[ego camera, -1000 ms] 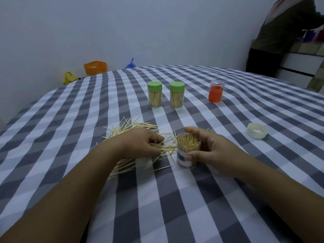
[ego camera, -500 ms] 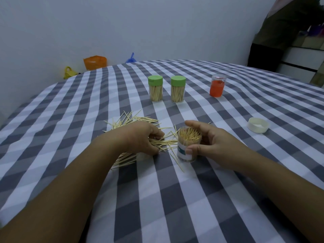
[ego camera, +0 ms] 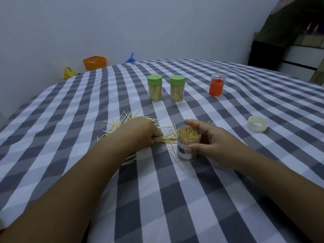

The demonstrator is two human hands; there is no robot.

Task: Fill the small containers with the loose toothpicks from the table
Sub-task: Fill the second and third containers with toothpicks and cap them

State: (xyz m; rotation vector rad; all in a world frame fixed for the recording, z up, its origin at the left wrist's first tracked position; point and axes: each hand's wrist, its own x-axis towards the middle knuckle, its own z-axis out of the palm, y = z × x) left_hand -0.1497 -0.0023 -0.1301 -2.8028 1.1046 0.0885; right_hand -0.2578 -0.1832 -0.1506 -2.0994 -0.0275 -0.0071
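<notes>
Table (ego camera: 175, 199) covered in a grey-and-white checked cloth; wall behind its far edge.

Beyond the far-left corner, off the table: a small yellow object (ego camera: 68, 73), an orange tub (ego camera: 94, 62) and a blue item (ego camera: 130, 58) partly hidden by the table's far edge.

Left of centre: a scattered pile of loose toothpicks (ego camera: 121, 122) lying flat on the cloth, fanning toward the far edge and trailing back under the forearm. The person's left hand (ego camera: 140, 134) rests on this pile, fingers curled round a bundle of toothpicks (ego camera: 165, 139) whose tips stick out to the right, toward the open container.

Further back, near the middle of the table: two clear containers with green lids, the left one (ego camera: 154, 88) and the right one (ego camera: 177, 88), upright, just beside each other, both packed with toothpicks and capped.

Centre, nearer the person: an open clear container (ego camera: 188, 146) with a white-and-teal label, upright on the cloth, crammed with toothpicks standing on end. A few stray toothpicks (ego camera: 177, 159) lie at its base. The right hand (ego camera: 213, 144) grasps it, thumb on the near side over the label, fingers curved round the far side.

Right of the green-lidded pair: a clear container with orange contents (ego camera: 216, 84), upright, well apart from the hands.

Toward the right edge: a white lid (ego camera: 257, 123) lying alone, open side up.

Far right corner of the room: a person in dark clothing (ego camera: 291, 18), partly out of view, beside white drawers (ego camera: 301, 57).
</notes>
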